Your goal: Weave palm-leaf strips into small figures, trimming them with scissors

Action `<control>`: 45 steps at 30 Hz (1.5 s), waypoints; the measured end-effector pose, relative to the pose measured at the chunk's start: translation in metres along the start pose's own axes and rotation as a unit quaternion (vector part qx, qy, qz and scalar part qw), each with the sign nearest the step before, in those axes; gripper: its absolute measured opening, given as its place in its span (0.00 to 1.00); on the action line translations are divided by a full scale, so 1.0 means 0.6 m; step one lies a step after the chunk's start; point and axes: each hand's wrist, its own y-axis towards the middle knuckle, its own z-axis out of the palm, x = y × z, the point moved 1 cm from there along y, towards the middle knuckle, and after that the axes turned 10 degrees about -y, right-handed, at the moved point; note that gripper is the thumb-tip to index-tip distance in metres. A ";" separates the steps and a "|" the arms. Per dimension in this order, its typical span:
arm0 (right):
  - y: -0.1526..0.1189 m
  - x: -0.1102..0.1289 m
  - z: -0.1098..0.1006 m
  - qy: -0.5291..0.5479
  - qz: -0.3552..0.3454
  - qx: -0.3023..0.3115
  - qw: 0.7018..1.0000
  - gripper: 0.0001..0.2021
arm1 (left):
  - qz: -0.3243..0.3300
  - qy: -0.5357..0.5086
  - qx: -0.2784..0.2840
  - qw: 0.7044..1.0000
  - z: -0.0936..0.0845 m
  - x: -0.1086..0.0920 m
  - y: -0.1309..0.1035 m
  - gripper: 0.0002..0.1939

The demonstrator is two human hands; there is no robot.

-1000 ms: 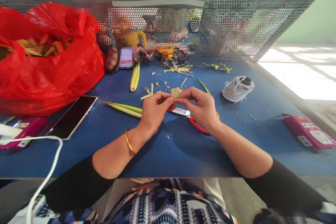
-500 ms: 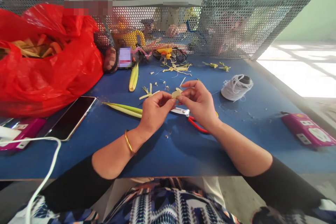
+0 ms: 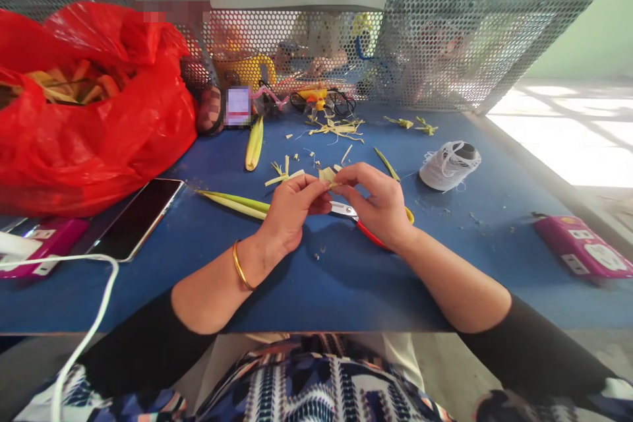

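Above the middle of the worktop (image 3: 297,297), the fingers of the left hand (image 3: 285,214) and right hand (image 3: 378,208) pinch a small pale leaf piece (image 3: 326,175), which seems only partly shaped. Two knotted pieces (image 3: 426,126) towards the far right corner look finished; the long green stalk (image 3: 237,206) beside the left hand appears unworked. Scissors (image 3: 366,232) lie partly hidden beneath the right hand.

Blue table (image 3: 277,290), glossy red bag (image 3: 119,138), white thread spool (image 3: 448,168)

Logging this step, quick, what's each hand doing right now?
Left hand: closed, pinching the pale leaf piece.
Right hand: closed, fingertips pinching at the same piece.
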 end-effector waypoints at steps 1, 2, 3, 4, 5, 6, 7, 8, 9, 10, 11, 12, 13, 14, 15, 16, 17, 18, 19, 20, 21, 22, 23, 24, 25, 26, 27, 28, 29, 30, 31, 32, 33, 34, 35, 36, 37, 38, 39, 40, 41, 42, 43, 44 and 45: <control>0.001 0.000 0.000 -0.013 -0.005 -0.003 1.000 0.04 | -0.007 -0.005 -0.001 1.000 0.000 0.000 0.000 0.12; 0.001 0.000 0.000 -0.020 -0.006 -0.006 1.000 0.05 | -0.011 -0.009 -0.003 1.000 0.000 -0.001 -0.001 0.12; 0.001 0.001 0.000 -0.019 -0.003 -0.008 1.000 0.06 | -0.012 -0.013 -0.004 1.000 0.000 0.000 -0.001 0.11; 0.001 0.001 0.000 -0.012 0.003 -0.010 1.000 0.06 | -0.008 -0.016 -0.004 1.000 0.000 0.000 -0.001 0.11; 0.001 0.002 0.001 -0.001 0.014 -0.010 1.000 0.05 | -0.002 -0.017 -0.004 1.000 0.000 0.001 -0.001 0.11; 0.001 0.002 0.002 0.013 0.029 -0.008 0.999 0.05 | 0.009 -0.017 -0.003 1.000 0.000 0.001 -0.001 0.10; 0.001 0.002 0.003 0.028 0.048 -0.007 0.998 0.05 | 0.023 -0.014 0.000 1.000 0.000 0.002 -0.002 0.10; 0.001 0.003 0.004 0.045 0.069 -0.008 0.997 0.05 | 0.038 -0.009 0.003 0.999 0.000 0.002 -0.002 0.10; 0.001 0.003 0.005 0.064 0.091 -0.010 0.994 0.04 | 0.054 -0.001 0.006 0.999 0.001 0.003 -0.003 0.10; 0.001 0.002 0.006 0.080 0.113 -0.012 0.990 0.04 | 0.069 0.009 0.008 0.998 0.001 0.003 -0.003 0.09; 0.001 0.002 0.007 0.095 0.132 -0.015 0.987 0.04 | 0.082 0.021 0.009 0.996 0.001 0.003 -0.004 0.09; 0.002 0.002 0.008 0.110 0.148 -0.018 0.983 0.04 | 0.093 0.033 0.010 0.995 0.002 0.003 -0.004 0.08; 0.002 0.001 0.009 0.127 0.159 -0.020 0.979 0.04 | 0.103 0.044 0.010 0.994 0.002 0.003 -0.005 0.08; 0.003 0.000 0.011 0.144 0.167 -0.023 0.975 0.05 | 0.112 0.055 0.010 0.992 0.002 0.003 -0.005 0.08; 0.003 0.000 0.012 0.160 0.172 -0.026 0.972 0.06 | 0.121 0.066 0.012 0.990 0.002 0.003 -0.006 0.07; 0.003 -0.001 0.013 0.174 0.175 -0.029 0.969 0.08 | 0.131 0.081 0.013 0.988 0.002 0.003 -0.006 0.07; 0.003 -0.002 0.014 0.185 0.177 -0.031 0.966 0.10 | 0.140 0.098 0.014 0.985 0.001 0.002 -0.006 0.07; 0.003 -0.002 0.015 0.190 0.178 -0.030 0.965 0.11 | 0.148 0.114 0.014 0.982 0.001 0.002 -0.006 0.07; 0.003 -0.002 0.015 0.190 0.177 -0.027 0.965 0.11 | 0.151 0.124 0.013 0.981 0.001 0.002 -0.006 0.07; 0.002 -0.002 0.015 0.188 0.175 -0.025 0.966 0.11 | 0.149 0.126 0.012 0.981 0.001 0.002 -0.005 0.08; 0.002 -0.001 0.015 0.186 0.173 -0.022 0.967 0.11 | 0.142 0.117 0.010 0.983 0.001 0.002 -0.005 0.08; 0.001 -0.001 0.015 0.183 0.170 -0.020 0.968 0.10 | 0.128 0.101 0.009 0.987 0.002 0.002 -0.004 0.09; 0.001 -0.001 0.014 0.177 0.167 -0.020 0.970 0.10 | 0.109 0.082 0.009 0.991 0.002 0.002 -0.004 0.09; 0.000 0.000 0.013 0.169 0.161 -0.018 0.972 0.10 | 0.088 0.062 0.009 0.994 0.003 0.002 -0.003 0.10; 0.000 0.000 0.011 0.159 0.152 -0.014 0.975 0.10 | 0.065 0.042 0.008 0.997 0.003 0.001 -0.003 0.11; 0.000 0.000 0.009 0.144 0.138 -0.008 0.980 0.10 | 0.042 0.024 0.006 0.999 0.004 0.001 -0.003 0.12; 0.000 0.000 0.007 0.123 0.120 -0.001 0.985 0.11 | 0.018 0.006 0.004 1.000 0.005 0.000 -0.003 0.13; 0.000 0.001 0.004 0.095 0.096 0.006 0.991 0.11 | -0.004 -0.011 0.003 1.000 0.005 -0.001 -0.003 0.13; 0.000 0.001 0.001 0.062 0.069 0.011 0.996 0.12 | -0.023 -0.026 0.002 0.999 0.006 -0.002 -0.003 0.13; 0.000 0.001 -0.002 0.023 0.039 0.014 0.999 0.11 | -0.040 -0.040 0.001 0.998 0.006 -0.004 -0.003 0.13; 0.000 0.001 -0.004 -0.016 0.010 0.014 1.000 0.10 | -0.055 -0.052 0.001 0.997 0.006 -0.005 -0.004 0.12; 0.000 0.001 -0.006 -0.052 -0.017 0.014 0.998 0.07 | -0.066 -0.061 0.001 0.996 0.007 -0.006 -0.004 0.12; 0.000 0.001 -0.008 -0.079 -0.041 0.013 0.996 0.05 | -0.074 -0.069 0.001 0.995 0.007 -0.008 -0.004 0.12; 0.001 0.001 -0.009 -0.098 -0.060 0.013 0.993 0.04 | -0.081 -0.074 0.001 0.994 0.006 -0.009 -0.005 0.11; 0.001 0.002 -0.009 -0.108 -0.072 0.013 0.992 0.05 | -0.087 -0.079 0.001 0.993 0.006 -0.010 -0.005 0.11; 0.001 0.002 -0.009 -0.109 -0.076 0.011 0.991 0.06 | -0.092 -0.082 0.002 0.992 0.006 -0.010 -0.005 0.11; 0.001 0.003 -0.008 -0.101 -0.074 0.010 0.992 0.06 | -0.095 -0.085 0.004 0.992 0.006 -0.010 -0.005 0.11; 0.002 0.003 -0.008 -0.087 -0.066 0.009 0.994 0.06 | -0.096 -0.087 0.006 0.992 0.005 -0.009 -0.004 0.10; 0.002 0.004 -0.007 -0.068 -0.051 0.009 0.996 0.06 | -0.092 -0.086 0.007 0.992 0.005 -0.008 -0.004 0.10; 0.003 0.005 -0.006 -0.044 -0.033 0.010 0.998 0.06 | -0.082 -0.083 0.007 0.993 0.004 -0.006 -0.004 0.10; 0.003 0.006 -0.005 -0.020 -0.011 0.011 1.000 0.05 | -0.067 -0.077 0.005 0.995 0.003 -0.005 -0.003 0.09; 0.003 0.007 -0.004 0.003 0.012 0.013 1.000 0.05 | -0.048 -0.067 0.003 0.997 0.003 -0.003 -0.003 0.09; 0.003 0.007 -0.003 0.022 0.036 0.015 0.999 0.04 | -0.025 -0.055 0.001 0.998 0.002 -0.002 -0.003 0.09; 0.003 0.007 -0.002 0.037 0.060 0.014 0.997 0.04 | -0.001 -0.042 0.001 0.999 0.002 -0.002 -0.003 0.09; 0.003 0.007 -0.001 0.048 0.084 0.012 0.995 0.04 | 0.021 -0.028 0.002 0.999 0.002 -0.001 -0.003 0.09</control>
